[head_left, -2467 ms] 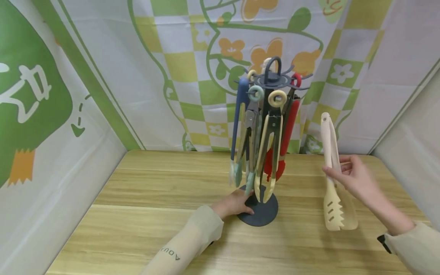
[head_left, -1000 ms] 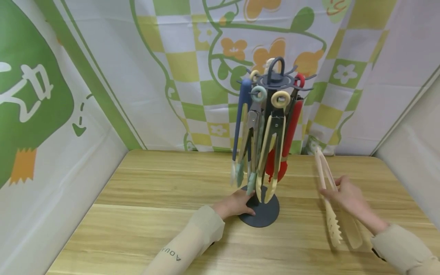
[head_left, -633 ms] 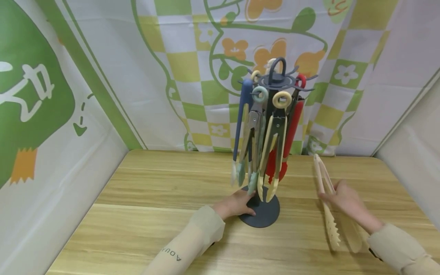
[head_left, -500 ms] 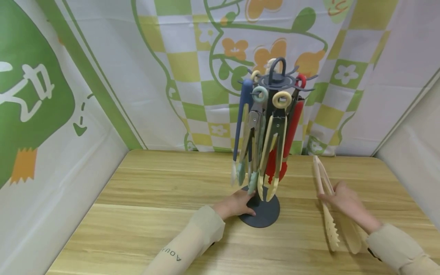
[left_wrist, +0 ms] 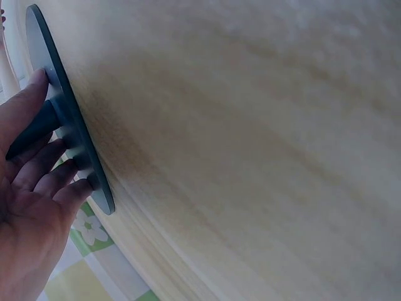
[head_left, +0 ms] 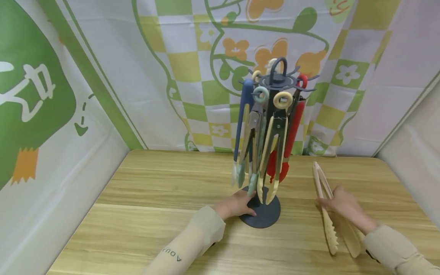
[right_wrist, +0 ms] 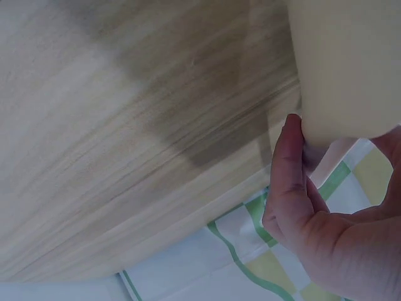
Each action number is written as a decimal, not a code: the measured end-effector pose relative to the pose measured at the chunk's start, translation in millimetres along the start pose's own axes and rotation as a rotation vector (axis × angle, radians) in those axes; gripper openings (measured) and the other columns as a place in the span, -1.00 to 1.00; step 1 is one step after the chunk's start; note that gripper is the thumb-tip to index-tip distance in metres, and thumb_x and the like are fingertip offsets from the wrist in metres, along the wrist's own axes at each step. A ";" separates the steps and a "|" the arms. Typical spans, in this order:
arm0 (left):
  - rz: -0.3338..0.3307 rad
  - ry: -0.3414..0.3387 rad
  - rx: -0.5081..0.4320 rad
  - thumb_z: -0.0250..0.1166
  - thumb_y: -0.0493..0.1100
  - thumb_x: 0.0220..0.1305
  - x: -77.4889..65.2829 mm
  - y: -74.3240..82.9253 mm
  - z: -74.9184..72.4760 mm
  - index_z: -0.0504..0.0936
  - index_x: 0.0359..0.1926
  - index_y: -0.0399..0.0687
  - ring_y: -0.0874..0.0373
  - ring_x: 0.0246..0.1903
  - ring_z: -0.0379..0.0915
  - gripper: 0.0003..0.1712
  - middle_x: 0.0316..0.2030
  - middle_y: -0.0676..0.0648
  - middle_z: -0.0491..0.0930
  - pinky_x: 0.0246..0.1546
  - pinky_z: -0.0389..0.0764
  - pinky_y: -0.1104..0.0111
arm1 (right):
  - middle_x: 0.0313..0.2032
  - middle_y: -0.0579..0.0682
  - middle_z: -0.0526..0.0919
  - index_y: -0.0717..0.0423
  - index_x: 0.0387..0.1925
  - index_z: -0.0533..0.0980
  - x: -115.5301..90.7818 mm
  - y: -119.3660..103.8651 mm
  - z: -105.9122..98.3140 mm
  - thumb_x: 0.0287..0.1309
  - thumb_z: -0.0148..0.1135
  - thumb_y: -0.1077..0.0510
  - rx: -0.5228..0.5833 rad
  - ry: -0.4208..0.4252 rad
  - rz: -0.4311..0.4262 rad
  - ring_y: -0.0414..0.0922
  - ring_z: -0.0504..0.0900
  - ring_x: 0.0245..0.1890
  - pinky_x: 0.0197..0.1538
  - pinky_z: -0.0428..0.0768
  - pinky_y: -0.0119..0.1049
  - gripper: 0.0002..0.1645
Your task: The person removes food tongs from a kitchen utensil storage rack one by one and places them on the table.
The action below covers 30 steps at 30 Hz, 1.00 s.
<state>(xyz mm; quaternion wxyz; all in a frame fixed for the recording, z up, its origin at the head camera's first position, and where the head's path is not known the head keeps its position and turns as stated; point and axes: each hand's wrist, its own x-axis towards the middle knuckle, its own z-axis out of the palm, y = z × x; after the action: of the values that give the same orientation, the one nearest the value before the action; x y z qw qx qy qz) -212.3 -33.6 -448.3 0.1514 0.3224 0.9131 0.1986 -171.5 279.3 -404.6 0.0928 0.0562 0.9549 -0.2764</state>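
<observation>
My left hand [head_left: 237, 204] rests on the round dark base of a utensil stand [head_left: 266, 217]. In the left wrist view, thumb and fingertips press on the base [left_wrist: 44, 47], the post between them. Several tongs hang from the stand's hooks, among them yellow tongs [head_left: 282, 130], mint-tipped tongs [head_left: 255, 122] and red tongs [head_left: 293, 130]. On the right, my right hand [head_left: 347, 206] grips cream tongs [head_left: 326, 219] around their arms. One arm ends in a toothed blade, the other in a flat spatula; both point toward me, spread apart. The flat blade [right_wrist: 348, 69] fills a corner of the right wrist view.
The wooden table [head_left: 165, 183] stretches under everything. A printed cloth [head_left: 192, 76] hangs behind the table, close at the back of the stand. White fabric walls [head_left: 412, 145] stand at both sides.
The right hand has lowered the cream tongs from upright above the table and tilted them down toward me. The left hand stays on the stand's base.
</observation>
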 end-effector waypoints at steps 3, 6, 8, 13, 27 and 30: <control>0.006 -0.003 0.010 0.41 -0.07 0.03 -0.6 0.8 -0.6 0.26 0.27 -0.35 0.05 0.16 0.32 -0.14 0.17 -0.22 0.39 0.12 0.34 0.43 | -0.64 0.02 0.35 0.29 -0.50 0.28 0.2 1.0 1.8 -0.04 0.30 -0.07 0.004 -0.006 0.002 -0.12 0.34 -0.65 -0.63 0.37 -0.29 -0.47; 0.013 0.002 0.018 0.41 -0.07 0.03 -1.6 1.8 -1.9 0.26 0.26 -0.36 0.05 0.16 0.33 -0.15 0.16 -0.22 0.41 0.11 0.35 0.43 | -0.68 -0.02 0.33 0.24 -0.56 0.29 1.1 2.2 4.8 -0.06 0.31 -0.08 0.005 -0.013 0.003 -0.17 0.28 -0.70 -0.67 0.31 -0.34 -0.49; 0.017 0.005 0.025 0.41 -0.07 0.03 -2.2 2.3 -2.7 0.27 0.26 -0.36 0.05 0.15 0.33 -0.15 0.15 -0.22 0.41 0.10 0.35 0.44 | -0.72 -0.06 0.32 0.20 -0.62 0.32 2.2 3.2 6.7 -0.06 0.31 -0.07 0.004 -0.015 -0.003 -0.21 0.24 -0.73 -0.69 0.27 -0.39 -0.52; 0.020 0.010 0.027 0.41 -0.07 0.03 -2.3 2.5 -2.7 0.28 0.25 -0.36 0.04 0.14 0.35 -0.16 0.14 -0.22 0.42 0.10 0.36 0.44 | -0.80 -0.13 0.29 0.11 -0.76 0.35 4.1 5.7 10.0 -0.06 0.31 -0.05 0.010 -0.012 -0.022 -0.27 0.17 -0.79 -0.73 0.20 -0.43 -0.55; -0.012 -0.009 -0.006 0.41 -0.08 0.03 -2.0 3.3 -2.1 0.29 0.25 -0.35 0.05 0.16 0.32 -0.17 0.17 -0.22 0.38 0.10 0.35 0.43 | -0.84 -0.19 0.22 0.06 -0.82 0.34 4.5 6.7 13.3 -0.04 0.30 -0.02 0.003 -0.027 -0.028 -0.29 0.13 -0.81 -0.74 0.16 -0.46 -0.55; -0.006 -0.002 0.008 0.41 -0.07 0.02 -2.0 3.3 -2.2 0.29 0.25 -0.35 0.05 0.15 0.33 -0.17 0.16 -0.21 0.40 0.10 0.35 0.43 | -0.84 -0.18 0.21 0.04 -0.81 0.32 4.4 6.7 13.2 -0.04 0.29 -0.03 -0.003 -0.032 -0.031 -0.29 0.12 -0.81 -0.74 0.16 -0.46 -0.54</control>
<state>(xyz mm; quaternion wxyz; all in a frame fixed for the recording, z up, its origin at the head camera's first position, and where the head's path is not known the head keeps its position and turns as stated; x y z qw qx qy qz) -210.0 -33.1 -444.6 0.1516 0.3203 0.9147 0.1941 -172.7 278.1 -419.9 0.1040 0.0367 0.9545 -0.2771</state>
